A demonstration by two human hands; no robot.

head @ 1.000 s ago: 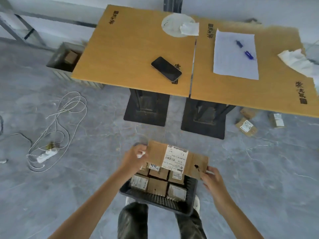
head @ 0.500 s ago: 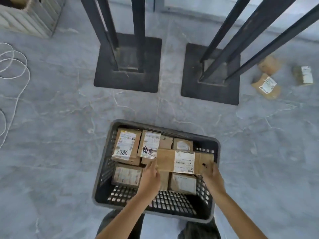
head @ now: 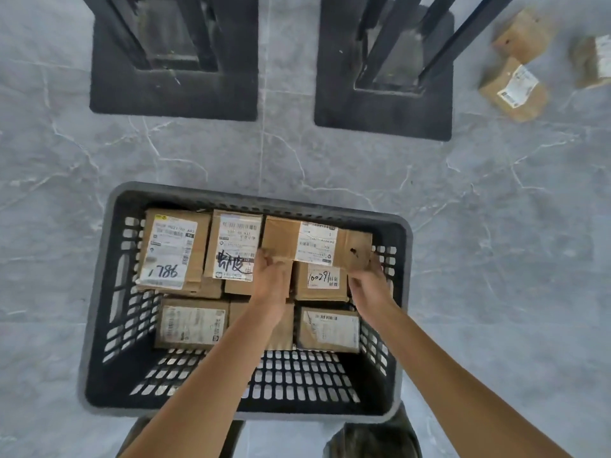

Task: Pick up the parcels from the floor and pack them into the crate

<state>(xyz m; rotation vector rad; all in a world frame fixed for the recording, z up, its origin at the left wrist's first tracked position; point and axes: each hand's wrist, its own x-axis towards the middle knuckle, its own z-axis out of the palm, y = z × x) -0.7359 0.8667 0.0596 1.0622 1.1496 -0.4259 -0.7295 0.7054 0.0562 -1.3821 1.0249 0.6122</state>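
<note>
- While the view has dropped from the surface tops to their black bases (head: 173, 94) at the top of the frame, the grey floor (head: 496, 259) now fills most of it, which suggests the person has bent low over the work.
- The crate (head: 251, 198) sits lower centre. Packed parcels (head: 172, 252) fill its far half, and the slotted bottom shows bare along the near edge.
- The long parcel (head: 281, 238) was carried high above the crate a second ago and hung over its middle half a second ago. It now lies along the far right of the crate, apparently on top of the lower layer, so I judge it all but placed.
- The left hand (head: 272, 276) grips the parcel's near left end and the right hand (head: 368, 279) clasps its right end; neither has let go.
- Three loose parcels (head: 514, 90) lie on the floor at upper right, well apart from the crate, yet to be fetched.
</note>
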